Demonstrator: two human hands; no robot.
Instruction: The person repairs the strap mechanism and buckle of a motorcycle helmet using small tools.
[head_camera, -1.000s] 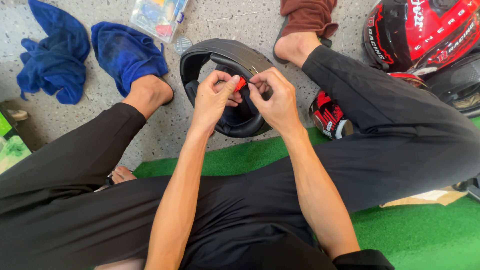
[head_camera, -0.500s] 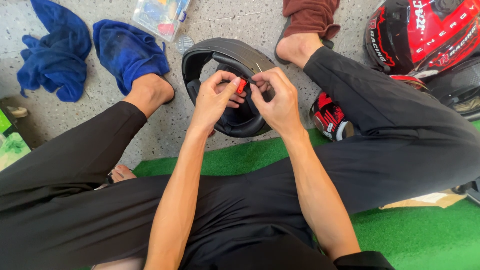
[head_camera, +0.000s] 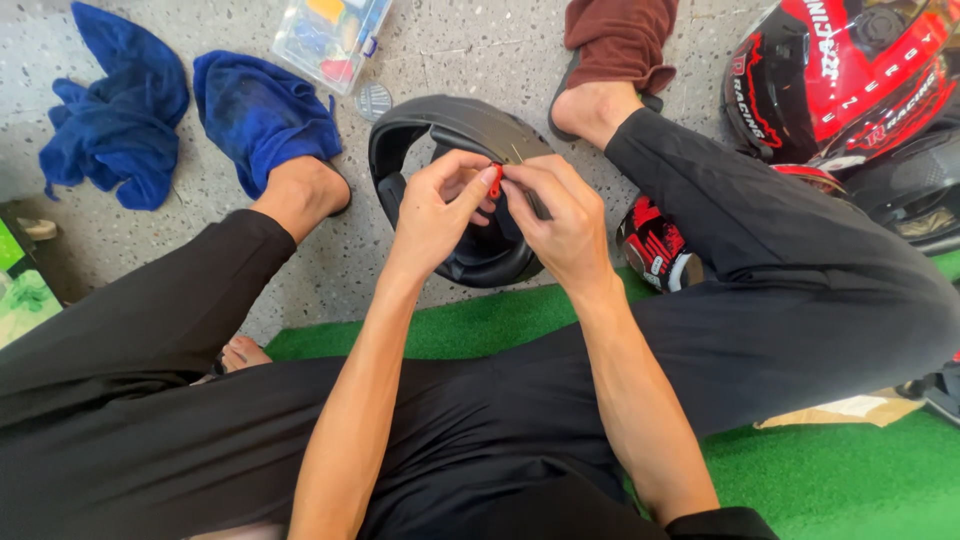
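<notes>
Lying crumpled at the far left on the speckled floor (head_camera: 120, 270), two blue cloths (head_camera: 190, 125) sit beside the person's left foot, close enough to grab, and a clear plastic organiser box (head_camera: 330, 35) of small coloured parts lies just beyond them with a round silver cap (head_camera: 374, 101) next to it. The person sits with legs spread, so that a curved black helmet part (head_camera: 455, 195) rests on the floor between the feet, directly below the hands. The left hand (head_camera: 435, 215) pinches a small red piece (head_camera: 496, 180) between thumb and fingertip, fingers drawn in narrow around it; the right hand (head_camera: 560, 225) meets it from the other side, fingers closed on the same piece and on a thin pale pin or stem that sticks up from it, seemingly to steady such a tiny thing from both sides. Further right, a red and black pad (head_camera: 655, 245) lies against the right leg, a brown cloth (head_camera: 620, 40) covers the right foot, and a red and black helmet (head_camera: 840, 80) stands at the far right, beside the green turf mat (head_camera: 830, 480).
</notes>
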